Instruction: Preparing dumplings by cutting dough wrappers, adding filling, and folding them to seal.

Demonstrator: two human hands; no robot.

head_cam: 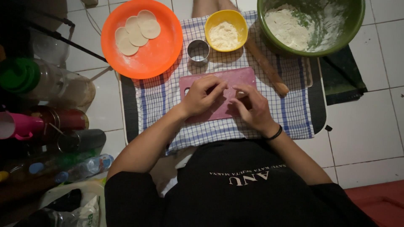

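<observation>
Both hands pinching small dough piece, over pink board, fingers curled narrow.

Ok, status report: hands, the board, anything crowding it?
Left hand and right hand both on the pink rectangular cutting board. Grip unclear. Wooden rolling pin and round metal cutter lie alongside.

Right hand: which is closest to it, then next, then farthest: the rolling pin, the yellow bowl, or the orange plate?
From the right hand:
1. Rolling pin, just beyond it, to the right.
2. Yellow bowl, farther up the cloth.
3. Orange plate, far across on the left.
</observation>
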